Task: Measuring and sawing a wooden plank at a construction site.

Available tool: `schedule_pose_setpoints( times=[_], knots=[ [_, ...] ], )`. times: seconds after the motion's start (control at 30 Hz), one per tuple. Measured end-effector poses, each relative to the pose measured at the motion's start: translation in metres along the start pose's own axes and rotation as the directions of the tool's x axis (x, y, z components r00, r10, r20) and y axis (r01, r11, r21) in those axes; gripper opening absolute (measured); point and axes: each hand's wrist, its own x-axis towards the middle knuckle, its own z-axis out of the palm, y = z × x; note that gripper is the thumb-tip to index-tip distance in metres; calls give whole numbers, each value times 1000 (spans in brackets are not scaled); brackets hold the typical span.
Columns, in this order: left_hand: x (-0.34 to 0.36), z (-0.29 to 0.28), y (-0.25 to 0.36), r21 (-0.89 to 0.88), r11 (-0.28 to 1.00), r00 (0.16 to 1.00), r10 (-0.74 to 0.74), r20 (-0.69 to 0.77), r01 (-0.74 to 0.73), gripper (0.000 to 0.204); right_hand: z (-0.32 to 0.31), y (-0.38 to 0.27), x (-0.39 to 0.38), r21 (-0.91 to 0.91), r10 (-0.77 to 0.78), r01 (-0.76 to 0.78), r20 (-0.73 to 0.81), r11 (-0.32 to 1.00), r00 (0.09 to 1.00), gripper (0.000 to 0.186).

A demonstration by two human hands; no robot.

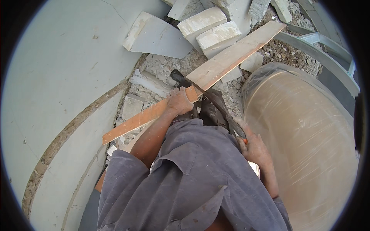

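A long wooden plank [239, 54] slants across the rubble in front of me. My left hand [179, 101] is closed over its nearer, orange-brown stretch [142, 120], close to where a dark saw blade [217, 101] crosses the wood. At that crossing the two stretches lie at different angles; whether they are still joined I cannot tell. On the right, my right hand [255, 148] wraps round the saw's handle, of which a bit of orange shows between the fingers. Below the blade are my dark, dusty boots [211, 109], partly covered by my grey garment.
Broken white blocks [210, 29] are piled beyond the plank, among rubble [162, 63]. At right stands a large rounded beige object wrapped in clear plastic [296, 131]. A metal ladder-like frame [327, 56] lies behind it. A pale wall [73, 77] fills the left.
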Motion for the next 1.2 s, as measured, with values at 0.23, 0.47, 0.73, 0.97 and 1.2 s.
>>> schedule_pose_setpoints(
  times=[0.23, 0.47, 0.73, 0.97, 1.2],
  knots=[
    [-1, -11, 4, 44, 999, 1000, 21, 8, -22, 61, -3, -11, 29, 28, 188, -193, 120, 981, 975, 58],
    [-8, -6, 31, 74, 993, 996, 92, 1, -92, 61, 26, 13, 94, 23, 225, -228, 101, 973, 969, 62],
    [-3, -4, 12, 82, 994, 997, 70, -29, -68, 66, 18, 3, 50, 20, 79, -79, 5, 997, 997, 59],
    [-2, -6, -1, 60, 997, 998, 50, -23, -48, 60, -10, -11, 6, 98, 142, -153, 108, 983, 984, 61],
    [-6, -6, 28, 108, 987, 993, 120, -11, -118, 59, 26, 0, 84, -30, 87, -87, 12, 996, 996, 58]
  ],
)
